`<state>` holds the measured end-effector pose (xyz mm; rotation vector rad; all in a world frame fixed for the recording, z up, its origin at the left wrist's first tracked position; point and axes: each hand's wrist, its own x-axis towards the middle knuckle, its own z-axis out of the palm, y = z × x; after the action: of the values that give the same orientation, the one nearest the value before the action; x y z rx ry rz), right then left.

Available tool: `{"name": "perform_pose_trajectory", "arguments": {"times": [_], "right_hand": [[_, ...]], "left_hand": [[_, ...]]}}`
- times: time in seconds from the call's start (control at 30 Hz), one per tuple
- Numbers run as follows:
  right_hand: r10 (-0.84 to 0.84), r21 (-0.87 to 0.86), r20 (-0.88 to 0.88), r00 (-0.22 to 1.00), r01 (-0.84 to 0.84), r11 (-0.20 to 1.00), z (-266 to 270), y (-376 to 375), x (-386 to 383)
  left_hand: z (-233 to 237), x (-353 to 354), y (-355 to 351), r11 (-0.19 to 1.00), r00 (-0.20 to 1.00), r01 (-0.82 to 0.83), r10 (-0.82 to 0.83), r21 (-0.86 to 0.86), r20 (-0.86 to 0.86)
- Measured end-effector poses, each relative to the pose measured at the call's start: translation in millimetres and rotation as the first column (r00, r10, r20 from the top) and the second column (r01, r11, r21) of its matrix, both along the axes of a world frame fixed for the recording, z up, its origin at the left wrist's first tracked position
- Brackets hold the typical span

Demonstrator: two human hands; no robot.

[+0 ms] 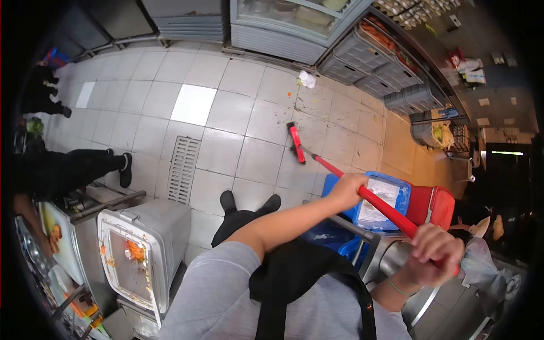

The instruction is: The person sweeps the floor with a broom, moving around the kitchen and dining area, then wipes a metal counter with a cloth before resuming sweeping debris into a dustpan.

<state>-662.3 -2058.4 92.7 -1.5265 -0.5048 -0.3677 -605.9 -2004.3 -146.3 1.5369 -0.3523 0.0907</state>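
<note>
A broom with a red head [297,144], dark bristles and a long red handle [388,212] slants across the view. Its head rests on the tiled floor ahead of my feet. My left hand [347,192] is wrapped round the handle at its middle. Near the handle's upper end, my right hand [435,250] grips it, fingers curled over. Crumbs and dark scraps lie on the tiles beyond the broom head. A crumpled white bag or paper [306,79] lies farther off, with a small orange piece [289,94] beside it.
Grey crates [368,52] stand stacked at the back right, by a glass-fronted fridge [277,45]. Blue and red bins [433,205] stand right, under the handle. A white lidded container [161,238] is at left. Dark-clothed people [85,170] stand left. A floor drain [184,164] is nearby.
</note>
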Motion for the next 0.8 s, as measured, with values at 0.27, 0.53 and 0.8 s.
{"name": "perform_pose_trajectory", "arguments": {"times": [0.27, 0.53, 0.8], "right_hand": [[-0.029, 0.179, -0.215, 0.976, 0.069, 0.981, -13.4, -88.1, 26.4], [-0.087, -0.025, 0.144, 0.986, 0.092, 0.995, -6.1, -86.9, 32.1], [-0.248, 0.186, 0.002, 0.969, 0.243, 0.952, 8.2, -89.4, 114.6]], "left_hand": [[-24.6, -14.3, -80.3, 0.982, 0.974, -0.152, 0.168, 0.115, -0.150], [-17.6, 53.8, -109.3, 0.981, 0.980, 0.094, -0.122, 0.171, 0.158], [23.6, 97.6, 18.2, 0.864, 0.998, 0.022, -0.045, 0.503, 0.033]]}}
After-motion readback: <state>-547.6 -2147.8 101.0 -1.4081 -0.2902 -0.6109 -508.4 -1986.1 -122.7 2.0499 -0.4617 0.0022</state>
